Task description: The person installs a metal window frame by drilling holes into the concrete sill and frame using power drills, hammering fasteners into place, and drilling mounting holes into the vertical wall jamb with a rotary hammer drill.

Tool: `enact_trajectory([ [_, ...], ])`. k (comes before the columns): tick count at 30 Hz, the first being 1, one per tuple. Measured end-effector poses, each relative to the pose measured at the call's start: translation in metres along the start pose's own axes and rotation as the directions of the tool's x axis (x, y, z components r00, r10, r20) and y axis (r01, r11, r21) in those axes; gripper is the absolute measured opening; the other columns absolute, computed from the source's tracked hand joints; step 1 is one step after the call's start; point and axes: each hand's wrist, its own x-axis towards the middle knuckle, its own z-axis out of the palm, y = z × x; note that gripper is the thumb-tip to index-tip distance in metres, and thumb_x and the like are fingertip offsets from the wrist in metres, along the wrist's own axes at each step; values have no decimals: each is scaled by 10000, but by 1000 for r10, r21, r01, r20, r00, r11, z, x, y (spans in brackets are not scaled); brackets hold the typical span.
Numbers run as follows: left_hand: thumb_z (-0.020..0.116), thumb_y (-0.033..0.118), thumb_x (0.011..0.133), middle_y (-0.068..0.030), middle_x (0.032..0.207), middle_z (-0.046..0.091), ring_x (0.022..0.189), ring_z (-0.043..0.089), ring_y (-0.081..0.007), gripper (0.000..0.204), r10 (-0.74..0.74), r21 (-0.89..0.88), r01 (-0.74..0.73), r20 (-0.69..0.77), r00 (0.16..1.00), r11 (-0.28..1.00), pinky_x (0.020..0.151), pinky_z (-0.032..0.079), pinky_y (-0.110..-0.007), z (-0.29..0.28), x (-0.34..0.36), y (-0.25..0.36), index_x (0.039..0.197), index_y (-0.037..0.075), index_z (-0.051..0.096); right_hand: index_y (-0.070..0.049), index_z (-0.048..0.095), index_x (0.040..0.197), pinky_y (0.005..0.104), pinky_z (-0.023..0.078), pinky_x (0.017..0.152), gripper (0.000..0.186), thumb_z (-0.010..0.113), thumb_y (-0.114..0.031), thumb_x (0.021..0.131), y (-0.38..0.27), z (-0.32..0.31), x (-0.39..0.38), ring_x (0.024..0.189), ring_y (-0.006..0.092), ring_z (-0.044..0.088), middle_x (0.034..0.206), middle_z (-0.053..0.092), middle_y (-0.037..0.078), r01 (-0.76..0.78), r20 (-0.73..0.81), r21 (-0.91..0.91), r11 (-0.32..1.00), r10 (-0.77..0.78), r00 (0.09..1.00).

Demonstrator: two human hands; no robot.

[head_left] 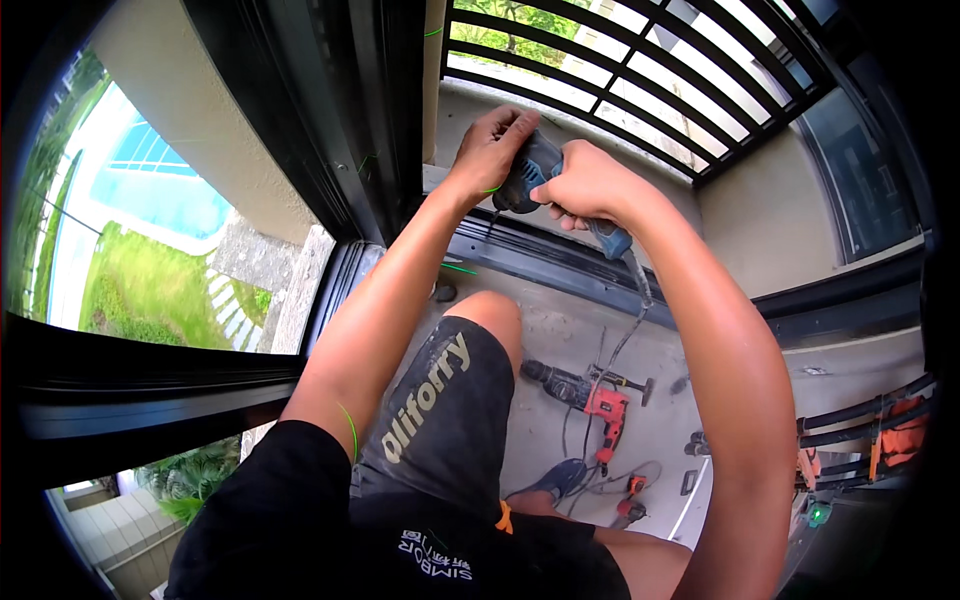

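My two hands hold a blue and black corded power drill [541, 160] out in front of me, over the dark metal track of a window or door frame. My left hand [492, 150] is closed about the far left side of its body, thumb on top. Round the blue grip, my right hand [590, 185] is closed with fingers curled. The drill's dark front end points down toward the track [570, 268], where a thin bit seems to show; its tip is too small to make out. A grey cord [641, 285] hangs from the grip.
On the floor lie a red and black rotary hammer [605, 405] and a smaller red and black tool [630, 510] among cables. A dark upright frame [340, 120] stands left, with a drop to a pool [165, 165] outside. Black railings [630, 75] rise ahead. Green laser lines cross the scene.
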Motion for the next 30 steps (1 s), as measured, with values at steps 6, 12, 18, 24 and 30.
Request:
enact_trajectory([
  [6,617,369,1083,31,739,589,700,498,-52,434,-54,-143,94,263,963,985,646,431,-266,0,8,-1,849,11,688,151,694,964,356,562,480,218,674,-60,914,-14,-1,2,594,228,729,772,734,176,-79,111,7,997,78,991],
  [12,518,347,1100,-11,772,650,713,548,-75,466,-54,-80,73,219,974,994,688,456,-272,-7,12,-11,851,0,703,139,674,1000,360,577,487,220,606,-47,907,-28,0,5,598,230,730,802,734,187,-151,117,4,989,149,982],
  [18,541,343,1083,-7,736,642,685,549,-83,458,-101,-162,137,212,972,977,671,448,-273,-6,15,-15,827,-2,699,139,682,930,373,581,497,220,590,-56,884,-28,-2,14,590,239,723,790,731,193,-121,127,-30,992,124,984],
  [24,556,349,1074,2,734,634,683,545,-75,453,-112,-122,141,216,970,982,665,443,-272,-3,18,-14,820,1,694,129,692,895,378,574,495,210,590,-53,878,-22,-5,17,587,240,715,760,725,185,-128,119,-7,992,128,985],
  [30,595,390,1058,52,686,517,661,434,-54,477,-93,-154,121,179,979,981,605,385,-289,6,24,-13,723,49,596,136,676,838,351,524,447,141,680,-5,838,-21,-11,18,556,223,687,724,693,168,-148,113,58,987,141,983],
])
